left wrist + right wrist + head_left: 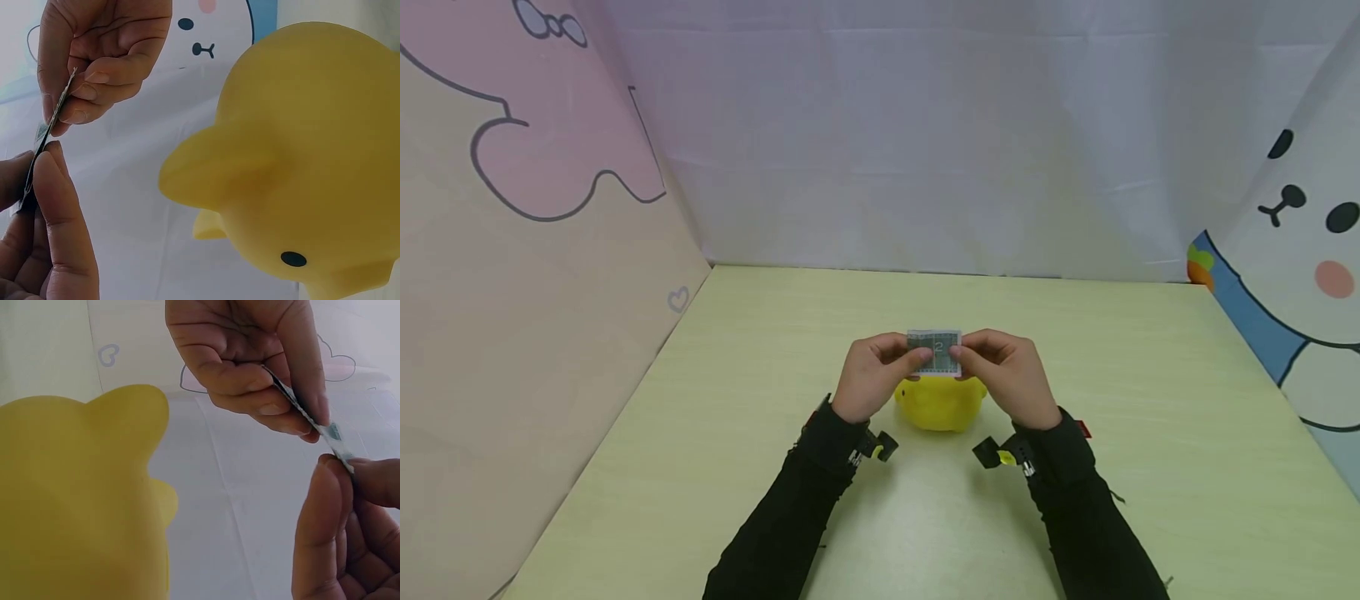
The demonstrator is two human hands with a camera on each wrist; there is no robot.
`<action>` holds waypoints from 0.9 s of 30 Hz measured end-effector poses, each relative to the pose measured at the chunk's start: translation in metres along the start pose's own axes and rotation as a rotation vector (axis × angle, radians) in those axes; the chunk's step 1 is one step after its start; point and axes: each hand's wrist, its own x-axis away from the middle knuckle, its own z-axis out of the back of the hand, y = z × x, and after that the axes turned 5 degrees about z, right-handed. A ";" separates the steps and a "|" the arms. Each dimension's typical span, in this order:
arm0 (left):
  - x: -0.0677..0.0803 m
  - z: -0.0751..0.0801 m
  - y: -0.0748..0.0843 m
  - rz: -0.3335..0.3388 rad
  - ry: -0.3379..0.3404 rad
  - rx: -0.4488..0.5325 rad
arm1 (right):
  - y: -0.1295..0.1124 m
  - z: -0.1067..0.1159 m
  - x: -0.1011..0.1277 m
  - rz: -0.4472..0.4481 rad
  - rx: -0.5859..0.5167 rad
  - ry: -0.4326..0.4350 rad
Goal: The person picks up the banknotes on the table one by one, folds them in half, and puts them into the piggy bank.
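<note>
Both hands up over the middle of the pale green surface (1150,400), meeting just above a yellow toy. Left hand (874,375) and right hand (1006,377) share one small folded banknote (935,352), greenish-grey with a "2" showing on the face turned to the head camera.

Left wrist view: the banknote (39,145) is seen edge-on. Left thumb and fingers (59,206) pinch its lower end; the right hand (100,59) pinches the upper end between thumb and curled fingers. Right wrist view shows the same grip from the other side: note (312,422) thin and slightly bent, held at both ends, with the left hand (250,356) above and the right hand's fingers (325,525) below in the frame.

The note is in the air, clear of the surface, directly over the top of the yellow chick-shaped toy (940,402). The toy sits on the surface between the wrists, close to the hands. Whether the note touches it, cannot tell. Wrist views show its rounded yellow body (312,156), a small black eye and a stubby wing.

Black sleeves on both arms. Cartoon-printed backdrop panels (1300,250) stand around the surface.
</note>
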 end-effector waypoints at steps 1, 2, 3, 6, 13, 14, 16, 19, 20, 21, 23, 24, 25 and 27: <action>0.000 0.000 0.000 -0.001 -0.002 0.005 | 0.000 0.000 0.000 0.001 0.001 0.000; 0.000 0.000 0.000 -0.004 -0.001 0.007 | 0.000 0.000 0.000 0.002 0.002 0.000; -0.001 0.000 0.000 -0.004 0.001 0.009 | 0.000 0.000 0.000 0.002 0.002 -0.001; -0.001 0.001 -0.001 -0.008 0.007 0.015 | 0.001 0.000 0.000 0.001 0.003 -0.002; -0.002 0.001 -0.003 -0.003 0.017 0.025 | 0.004 -0.001 0.001 -0.006 0.007 -0.002; -0.002 0.001 -0.003 -0.008 0.020 0.024 | 0.004 -0.001 0.001 -0.006 0.004 -0.001; -0.003 0.000 -0.004 -0.020 0.025 0.023 | 0.005 -0.001 0.001 -0.007 -0.003 -0.002; -0.003 0.000 -0.004 -0.037 0.035 0.024 | 0.005 -0.001 0.001 -0.013 -0.009 -0.007; -0.003 0.000 -0.004 -0.039 0.037 0.025 | 0.006 -0.001 0.001 -0.016 -0.009 -0.009; -0.003 0.000 -0.004 -0.037 0.039 0.026 | 0.006 -0.001 0.001 -0.018 -0.009 -0.011; -0.002 -0.001 -0.003 -0.035 0.036 0.025 | 0.006 0.000 0.001 -0.018 -0.008 -0.012; -0.002 -0.001 -0.003 -0.031 0.035 0.021 | 0.006 0.000 0.001 -0.015 -0.007 -0.013; -0.002 -0.001 -0.003 -0.028 0.033 0.018 | 0.007 0.000 0.001 -0.011 -0.007 -0.013; -0.002 -0.001 -0.003 -0.021 0.030 0.017 | 0.007 0.001 0.001 -0.002 -0.009 -0.011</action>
